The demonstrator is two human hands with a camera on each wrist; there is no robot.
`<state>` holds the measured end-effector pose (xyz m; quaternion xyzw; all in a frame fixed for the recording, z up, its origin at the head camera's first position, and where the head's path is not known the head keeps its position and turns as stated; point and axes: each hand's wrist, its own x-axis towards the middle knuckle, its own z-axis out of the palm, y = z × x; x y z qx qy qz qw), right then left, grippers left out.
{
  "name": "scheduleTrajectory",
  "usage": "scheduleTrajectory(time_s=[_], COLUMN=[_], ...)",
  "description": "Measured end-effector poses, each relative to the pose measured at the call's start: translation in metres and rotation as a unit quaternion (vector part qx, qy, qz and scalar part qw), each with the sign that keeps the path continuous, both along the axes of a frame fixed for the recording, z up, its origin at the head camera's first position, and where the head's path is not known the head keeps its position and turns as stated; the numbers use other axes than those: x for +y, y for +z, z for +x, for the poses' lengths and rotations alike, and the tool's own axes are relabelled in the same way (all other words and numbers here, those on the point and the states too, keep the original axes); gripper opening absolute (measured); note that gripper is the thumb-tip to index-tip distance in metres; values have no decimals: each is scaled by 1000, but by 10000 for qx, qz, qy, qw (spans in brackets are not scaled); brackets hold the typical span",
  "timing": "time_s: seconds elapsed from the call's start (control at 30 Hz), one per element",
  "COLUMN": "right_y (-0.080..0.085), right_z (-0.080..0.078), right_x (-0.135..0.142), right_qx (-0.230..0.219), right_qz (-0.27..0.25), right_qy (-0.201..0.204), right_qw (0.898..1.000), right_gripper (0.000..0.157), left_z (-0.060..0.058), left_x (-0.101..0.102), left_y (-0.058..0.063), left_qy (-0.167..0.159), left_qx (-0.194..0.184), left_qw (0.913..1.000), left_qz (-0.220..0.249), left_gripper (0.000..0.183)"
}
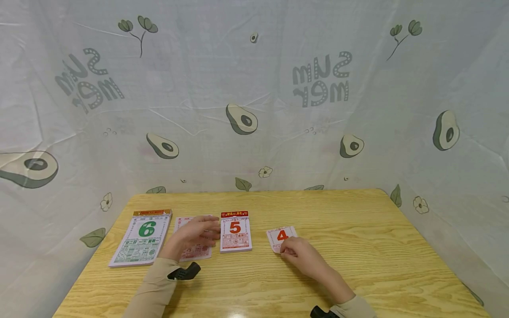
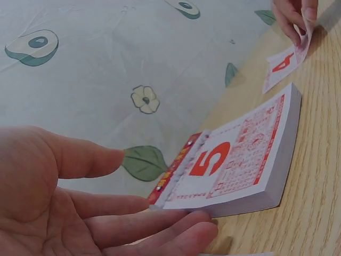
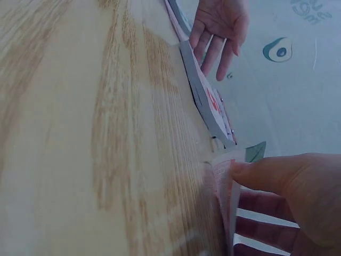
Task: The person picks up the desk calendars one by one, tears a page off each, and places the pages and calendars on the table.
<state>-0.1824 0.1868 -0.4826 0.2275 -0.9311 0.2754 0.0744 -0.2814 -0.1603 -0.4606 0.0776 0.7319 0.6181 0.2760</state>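
A small tear-off calendar pad (image 1: 235,234) with a red 5 and a red header strip lies mid-table. My left hand (image 1: 197,234) is at its left side, fingers loosely extended, gripping nothing; in the left wrist view the fingertips (image 2: 200,234) reach the pad's near edge, though contact is unclear. To the right, my right hand (image 1: 304,256) pinches the lower edge of a loose calendar sheet (image 1: 276,235) with a red 4. In the right wrist view the thumb presses on the face of this sheet (image 3: 224,181), whose held edge is raised off the table.
A larger calendar pad (image 1: 141,243) with a green 6 lies at the table's left. Between the two pads is a loose pink-printed sheet (image 1: 200,252), partly covered by the left hand. A curtain (image 1: 254,88) with avocado prints hangs behind the wooden table (image 1: 358,229).
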Motion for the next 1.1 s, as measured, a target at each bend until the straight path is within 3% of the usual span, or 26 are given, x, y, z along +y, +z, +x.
scheduleTrajectory(time_s=[0.2, 0.57, 1.1], right_y=[-3, 0, -4], right_z=[1, 2, -9], right_x=[1, -3, -5], right_qx=[62, -244, -489], right_qz=[77, 595, 429], right_qy=[403, 448, 567], right_qw=[9991, 9969, 9963], right_gripper=[2, 24, 29], left_z=[-2, -1, 2], left_x=[-2, -12, -21], left_y=[2, 12, 22], left_qy=[187, 178, 604], left_qx=[-38, 301, 556], left_qw=[9998, 9994, 9966], left_qz=[37, -60, -103], left_gripper=[53, 55, 53])
